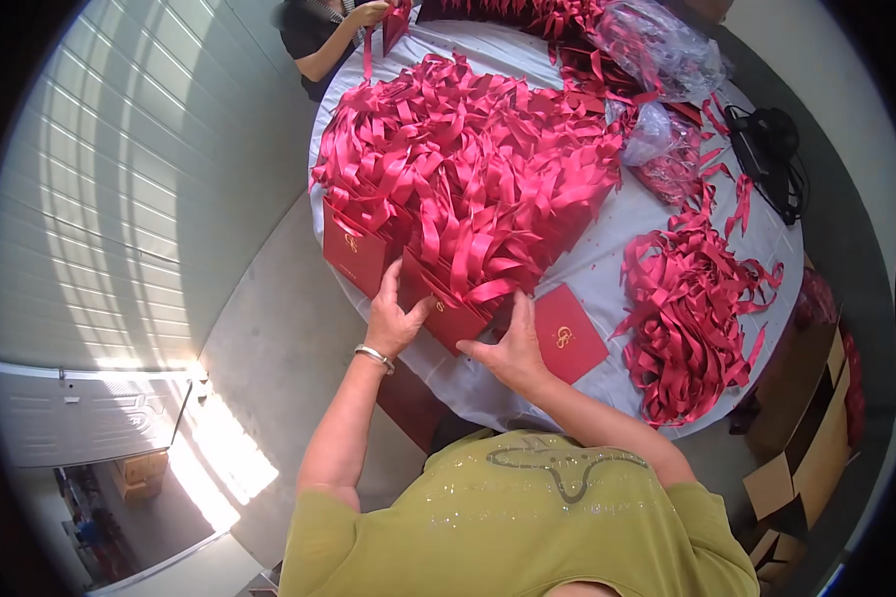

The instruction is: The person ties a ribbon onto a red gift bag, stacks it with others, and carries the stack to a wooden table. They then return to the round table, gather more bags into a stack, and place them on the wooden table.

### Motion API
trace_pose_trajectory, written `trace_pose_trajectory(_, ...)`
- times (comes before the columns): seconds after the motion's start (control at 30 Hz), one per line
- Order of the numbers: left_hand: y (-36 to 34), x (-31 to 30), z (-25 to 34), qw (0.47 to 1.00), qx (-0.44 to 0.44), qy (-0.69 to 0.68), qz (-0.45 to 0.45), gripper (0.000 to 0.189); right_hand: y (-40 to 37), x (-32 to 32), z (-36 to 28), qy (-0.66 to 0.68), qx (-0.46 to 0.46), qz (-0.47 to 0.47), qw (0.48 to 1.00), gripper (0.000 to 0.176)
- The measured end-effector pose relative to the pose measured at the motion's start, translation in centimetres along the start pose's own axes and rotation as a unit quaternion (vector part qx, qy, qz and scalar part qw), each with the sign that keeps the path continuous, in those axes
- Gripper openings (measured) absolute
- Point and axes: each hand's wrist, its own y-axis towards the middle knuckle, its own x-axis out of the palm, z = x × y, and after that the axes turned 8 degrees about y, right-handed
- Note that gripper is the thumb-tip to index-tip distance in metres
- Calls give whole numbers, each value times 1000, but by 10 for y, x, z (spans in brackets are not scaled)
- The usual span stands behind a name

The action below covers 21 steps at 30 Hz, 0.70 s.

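Observation:
Both hands are at a stack of red bags [455,320] with gold print, at the front edge of a large pile of red ribbons [468,179]. My left hand [396,316], below a bracelet, has its fingers against the stack's left side. On the stack's right side, my right hand [510,348] has thumb and fingers around the edge. The stack lies between the two hands. Just right of my right hand, a flat red bag [570,333] with a gold logo lies on the white cloth. More red bags [353,249] stand left of my left hand.
The round table [607,269] has a white cover. A loose ribbon heap [692,318] lies at its right, plastic bags [657,50] and a black device [767,144] behind. Another person's hand [370,14] is at the top left. Cardboard boxes [801,438] stand lower right.

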Motion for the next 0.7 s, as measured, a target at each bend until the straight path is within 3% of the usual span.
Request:
trace_pose_trajectory(0.07, 3, 0, 6, 1000, 9, -18, -7, 82, 6, -2, 0, 14, 7, -8, 1000, 112)
trace_pose_trajectory(0.17, 7, 3, 10, 997, -46, -33, -55, 83, 14, -10, 2, 21, 29, -28, 999, 107)
trace_pose_trajectory(0.23, 10, 16, 4, 998, 11, -58, -7, 88, 12, -12, 3, -70, -37, 53, 995, 104)
trace_pose_trajectory(0.3, 8, 17, 7, 998, 5, -57, -18, 92, 11, -14, 3, -80, -64, 78, 992, 113)
trace_pose_trajectory(0.4, 14, 14, 10, 997, -12, -64, -50, 100, 12, -17, 4, -20, -25, 92, 995, 129)
trace_pose_trajectory(0.53, 29, 3, 14, 985, -31, -110, -127, 110, 12, -15, 6, -34, -40, 90, 995, 127)
trace_pose_trajectory(0.7, 39, 15, 10, 983, 7, -122, -133, 113, 15, -14, 4, -27, -53, 105, 993, 125)
